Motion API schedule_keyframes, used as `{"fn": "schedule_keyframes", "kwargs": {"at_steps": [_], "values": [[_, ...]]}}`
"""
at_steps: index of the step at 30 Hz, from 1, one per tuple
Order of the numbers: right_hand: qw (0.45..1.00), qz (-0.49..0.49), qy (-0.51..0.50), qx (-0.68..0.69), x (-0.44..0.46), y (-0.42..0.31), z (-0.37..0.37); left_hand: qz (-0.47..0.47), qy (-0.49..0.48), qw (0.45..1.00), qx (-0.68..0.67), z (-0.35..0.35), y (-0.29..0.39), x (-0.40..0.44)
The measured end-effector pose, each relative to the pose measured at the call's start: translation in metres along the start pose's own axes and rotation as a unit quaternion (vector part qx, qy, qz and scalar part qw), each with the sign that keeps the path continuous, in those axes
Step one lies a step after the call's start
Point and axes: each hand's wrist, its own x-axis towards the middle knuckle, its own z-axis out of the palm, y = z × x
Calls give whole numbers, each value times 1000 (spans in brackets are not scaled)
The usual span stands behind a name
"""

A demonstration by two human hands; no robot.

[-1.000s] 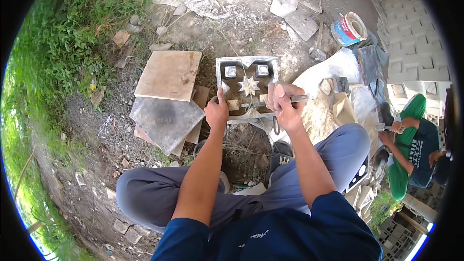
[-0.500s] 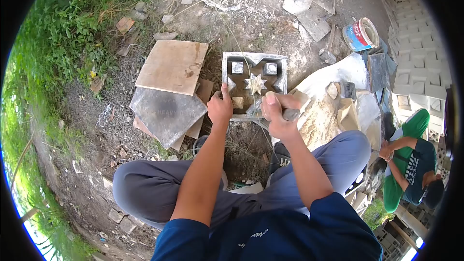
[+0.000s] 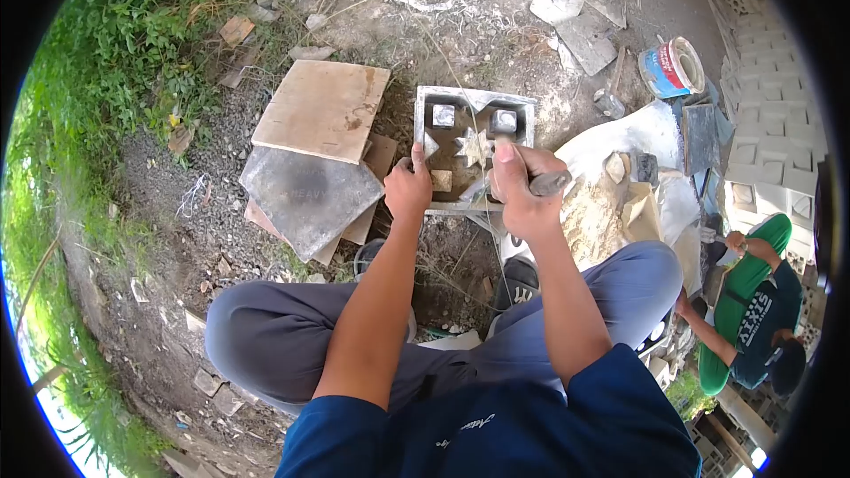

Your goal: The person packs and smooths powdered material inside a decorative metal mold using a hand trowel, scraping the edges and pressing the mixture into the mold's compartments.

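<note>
A square metal mould [image 3: 476, 94] with an eight-pointed star block [image 3: 474, 149] at its centre and small square blocks near its corners sits on the ground in front of me. My left hand [image 3: 408, 188] grips the mould's left side, thumb pointing up along the wall. Closed around a hand tool with a rounded grey handle end [image 3: 551, 182], my right hand [image 3: 529, 190] is over the mould's lower right part. The tool's working end is mostly hidden and blurred, so its kind cannot be told.
To the left lies a stack of square boards [image 3: 320, 111]. A pale sack with sandy powder [image 3: 591, 205] is at right, below a paint bucket [image 3: 671, 67]. Patterned blocks [image 3: 766, 97] line the right side, where another person [image 3: 753, 310] sits. Green plants [image 3: 133, 44] grow at upper left.
My right hand has shifted slightly right and up with the tool. My left hand stays on the mould's side. The view has shifted slightly, and the other person's arms have moved apart.
</note>
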Motion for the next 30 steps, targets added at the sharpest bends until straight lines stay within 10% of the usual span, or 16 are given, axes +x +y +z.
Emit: {"fn": "schedule_keyframes", "kwargs": {"at_steps": [30], "values": [[1000, 6, 10, -20, 9, 10, 6, 0, -10, 999, -40, -9, 9, 2]]}}
